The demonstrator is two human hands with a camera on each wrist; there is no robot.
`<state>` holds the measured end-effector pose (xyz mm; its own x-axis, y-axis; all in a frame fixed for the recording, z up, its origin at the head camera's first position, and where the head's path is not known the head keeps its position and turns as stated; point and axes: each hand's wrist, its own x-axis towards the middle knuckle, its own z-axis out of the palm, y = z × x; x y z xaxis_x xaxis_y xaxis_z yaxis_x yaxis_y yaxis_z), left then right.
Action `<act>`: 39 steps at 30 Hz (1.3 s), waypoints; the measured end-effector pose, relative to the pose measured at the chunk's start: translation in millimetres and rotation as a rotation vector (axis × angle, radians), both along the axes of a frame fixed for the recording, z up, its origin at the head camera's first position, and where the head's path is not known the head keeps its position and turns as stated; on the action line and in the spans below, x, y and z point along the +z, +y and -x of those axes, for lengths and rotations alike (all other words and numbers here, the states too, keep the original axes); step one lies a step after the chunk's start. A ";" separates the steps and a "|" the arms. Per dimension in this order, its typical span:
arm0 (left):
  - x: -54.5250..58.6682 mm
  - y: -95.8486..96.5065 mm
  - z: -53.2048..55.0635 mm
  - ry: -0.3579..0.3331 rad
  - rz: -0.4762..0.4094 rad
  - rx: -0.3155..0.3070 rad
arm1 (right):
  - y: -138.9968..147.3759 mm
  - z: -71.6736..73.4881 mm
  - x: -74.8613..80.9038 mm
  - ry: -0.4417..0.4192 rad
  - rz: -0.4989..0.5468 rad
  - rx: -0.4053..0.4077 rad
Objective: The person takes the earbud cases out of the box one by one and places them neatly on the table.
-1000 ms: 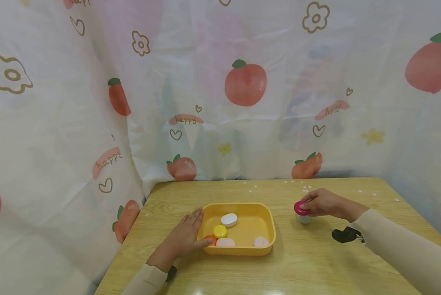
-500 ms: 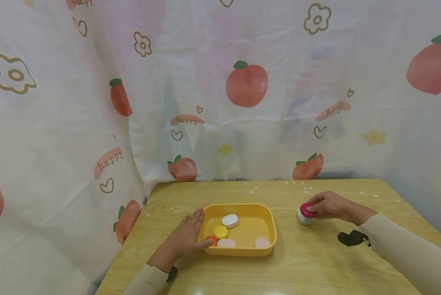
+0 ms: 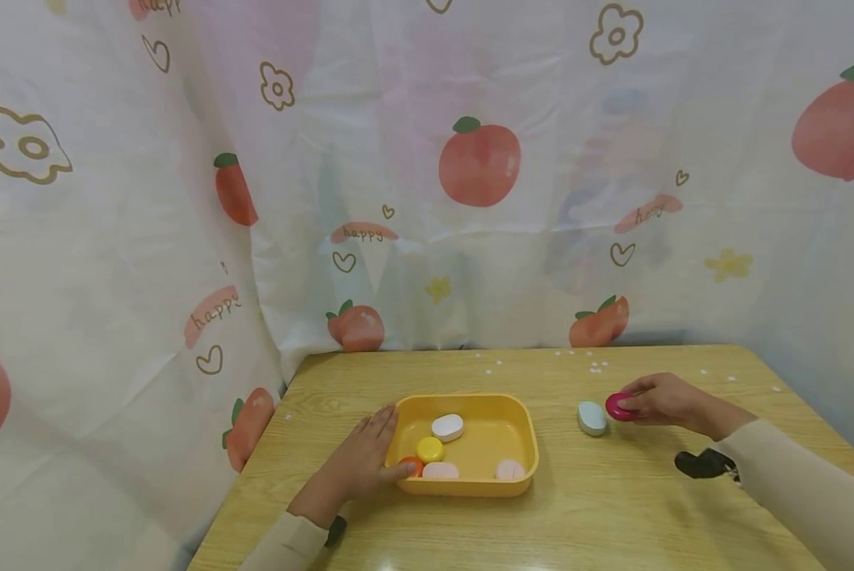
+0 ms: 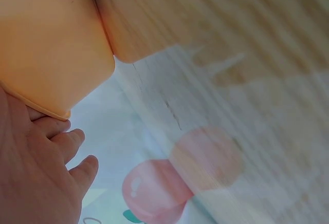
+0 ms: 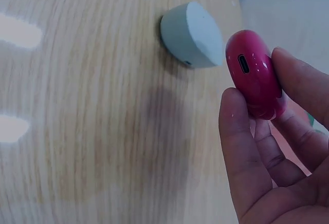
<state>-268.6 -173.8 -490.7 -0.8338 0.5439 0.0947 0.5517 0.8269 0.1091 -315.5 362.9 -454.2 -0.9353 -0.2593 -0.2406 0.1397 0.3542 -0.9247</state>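
In the head view, my right hand point(image 3: 665, 403) pinches a glossy magenta earbud case point(image 3: 618, 407) between thumb and fingers. The right wrist view shows the charging port on the earbud case point(image 5: 259, 82). Left of it, a pale mint rounded case point(image 3: 591, 419) sits on the table, apart from the hand. My left hand point(image 3: 355, 461) rests against the left side of a yellow tray point(image 3: 462, 487), its thumb over the rim. From the left wrist, the fingers lie relaxed along the tray's wall point(image 4: 51, 44).
Inside the tray are a white oval case point(image 3: 447, 428), a round yellow one point(image 3: 430, 450), an orange one point(image 3: 414, 466) partly behind the thumb, and two pale pink ones. Small white bits point(image 3: 595, 366) dot the wooden table's point(image 3: 584, 515) far side. A printed curtain point(image 3: 398, 174) hangs behind.
My right hand has moved right with the magenta case, which was over the mint case and now stands beside it. My left hand and the tray have stayed in place.
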 end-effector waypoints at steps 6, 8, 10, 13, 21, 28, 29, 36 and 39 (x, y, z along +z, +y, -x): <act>-2.0 -0.9 -0.1 -0.004 -0.007 0.007 | 5.1 -1.1 -9.2 -0.031 0.012 -0.042; -2.2 -1.2 0.0 -0.002 -0.006 0.008 | 5.9 -1.7 -11.9 -0.027 0.020 -0.034; -2.6 -1.6 0.2 0.000 -0.006 0.007 | 6.0 -2.1 -13.7 -0.028 0.028 -0.034; -2.7 -1.9 0.1 0.002 -0.007 0.006 | 6.4 -2.4 -15.2 -0.026 0.026 -0.027; -4.0 -2.2 1.8 0.021 -0.001 0.000 | 7.5 -3.4 -15.3 -0.003 -0.030 -0.048; -4.3 -2.3 2.4 0.014 -0.001 0.008 | 4.8 -1.3 -16.9 0.038 -0.115 -0.050; -4.1 -2.1 2.2 0.012 -0.005 0.008 | 5.1 -0.4 -17.9 0.036 -0.120 -0.059; -3.1 -0.1 2.0 0.008 -0.009 0.013 | 11.6 2.2 -23.4 0.060 -0.177 -0.065; -2.6 -0.4 2.4 0.009 -0.002 0.009 | 12.0 1.0 -25.1 0.077 -0.181 -0.066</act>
<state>-271.1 -174.3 -493.3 -0.8376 0.5364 0.1034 0.5455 0.8314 0.1056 -316.5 374.9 -479.3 -0.9663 -0.1556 -0.2053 0.0999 0.5082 -0.8554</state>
